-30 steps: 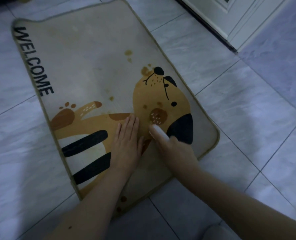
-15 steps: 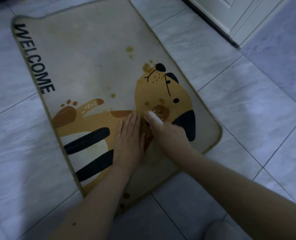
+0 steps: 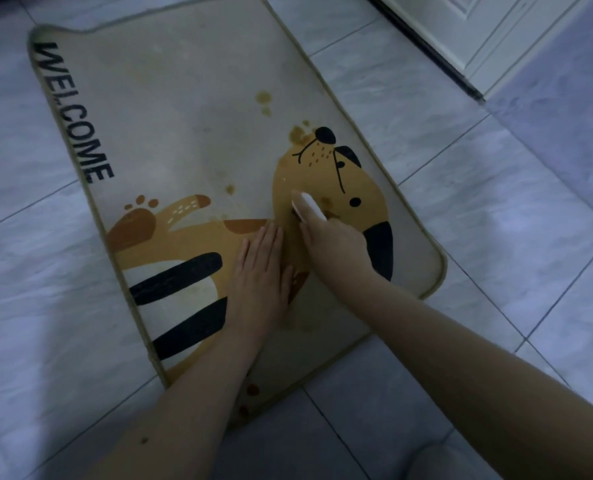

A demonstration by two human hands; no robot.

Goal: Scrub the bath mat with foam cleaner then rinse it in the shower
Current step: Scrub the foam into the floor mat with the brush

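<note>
A beige bath mat [image 3: 170,109] lies flat on the tiled floor, printed with "WELCOME" and an orange cartoon dog with black stripes. Brown stains dot the mat near the dog's nose and body. My left hand [image 3: 262,275] presses flat on the mat, fingers straight, over the dog's body. Just to its right, my right hand [image 3: 336,244] grips a small white brush [image 3: 307,206], whose head sits against the dog's cheek. The brush handle is hidden inside my fist.
Pale marbled floor tiles [image 3: 495,209] surround the mat on all sides. A white door with a dark threshold strip [image 3: 437,53] runs along the top right. A grey rounded shape [image 3: 437,462] shows at the bottom edge.
My right hand has pushed the brush forward along the dog's face, away from me, over the brown patch on the cheek. My left hand stays pressed in the same spot.
</note>
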